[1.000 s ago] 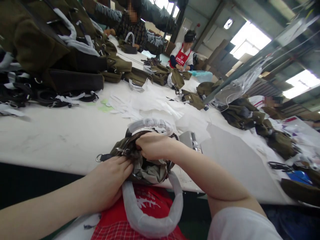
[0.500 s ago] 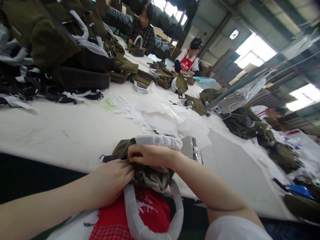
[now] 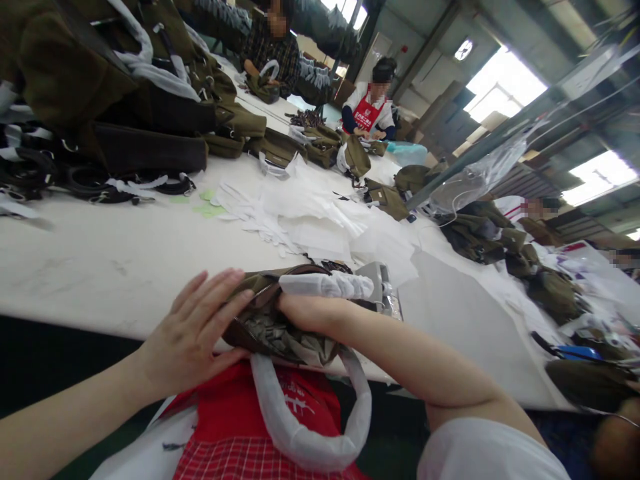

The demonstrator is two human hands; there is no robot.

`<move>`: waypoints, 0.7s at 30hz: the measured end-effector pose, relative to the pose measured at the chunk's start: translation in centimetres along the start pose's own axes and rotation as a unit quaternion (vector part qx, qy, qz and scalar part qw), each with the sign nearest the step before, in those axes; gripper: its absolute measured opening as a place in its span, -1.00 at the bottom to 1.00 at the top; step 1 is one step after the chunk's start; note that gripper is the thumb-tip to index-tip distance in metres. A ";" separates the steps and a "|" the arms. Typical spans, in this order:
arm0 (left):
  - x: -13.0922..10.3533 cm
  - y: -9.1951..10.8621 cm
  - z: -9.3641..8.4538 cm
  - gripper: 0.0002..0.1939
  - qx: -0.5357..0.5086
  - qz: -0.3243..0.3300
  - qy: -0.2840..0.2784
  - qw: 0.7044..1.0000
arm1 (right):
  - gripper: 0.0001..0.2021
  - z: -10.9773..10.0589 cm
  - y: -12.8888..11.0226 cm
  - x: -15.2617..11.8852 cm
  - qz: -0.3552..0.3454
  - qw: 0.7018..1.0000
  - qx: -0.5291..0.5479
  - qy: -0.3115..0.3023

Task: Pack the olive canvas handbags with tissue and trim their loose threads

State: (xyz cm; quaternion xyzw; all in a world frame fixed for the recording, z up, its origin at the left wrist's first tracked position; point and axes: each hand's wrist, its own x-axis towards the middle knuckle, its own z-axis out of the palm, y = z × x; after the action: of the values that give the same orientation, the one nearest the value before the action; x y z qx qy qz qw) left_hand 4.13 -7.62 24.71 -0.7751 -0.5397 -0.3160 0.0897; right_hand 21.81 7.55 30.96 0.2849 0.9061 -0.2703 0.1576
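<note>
The left hand, fingers spread, is usefully steadying the bag at its side while the right hand is reaching inside, its hidden fingers' pose impossible to tell.

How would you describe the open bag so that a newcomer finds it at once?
Start from the white table; at its near edge, look for the open bag. Unlike the piled bags, it has the right hand inside it.

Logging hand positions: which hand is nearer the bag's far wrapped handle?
Right. The right hand reaches into the bag close beside the far handle; the left hand is spread at the bag's left end, farther off.
</note>
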 end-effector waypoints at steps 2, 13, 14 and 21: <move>-0.8 -1.3 0.4 0.17 -0.037 -0.134 0.023 0.990 | -0.93 -1.2 -0.7 -1.0 -0.014 0.997 -0.067 -0.035; -3.4 -3.2 5.9 0.21 -0.267 -0.159 -0.063 0.948 | -0.64 0.6 -1.0 -0.6 -0.196 0.967 -0.153 0.060; -2.9 -2.9 6.2 0.20 -0.259 -0.144 -0.047 0.954 | -0.61 0.9 -0.5 -0.5 -0.194 0.968 -0.147 0.057; 1.9 -0.2 8.2 -0.48 -0.114 -0.014 0.054 0.992 | -0.69 2.1 3.9 -0.3 -0.132 0.982 -0.120 0.067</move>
State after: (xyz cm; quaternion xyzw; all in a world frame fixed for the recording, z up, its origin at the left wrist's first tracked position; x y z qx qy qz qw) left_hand 7.54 -2.16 19.34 -0.7546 -0.5053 -0.4180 0.0250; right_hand 24.67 8.84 27.83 0.1594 0.9700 -0.1587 0.0925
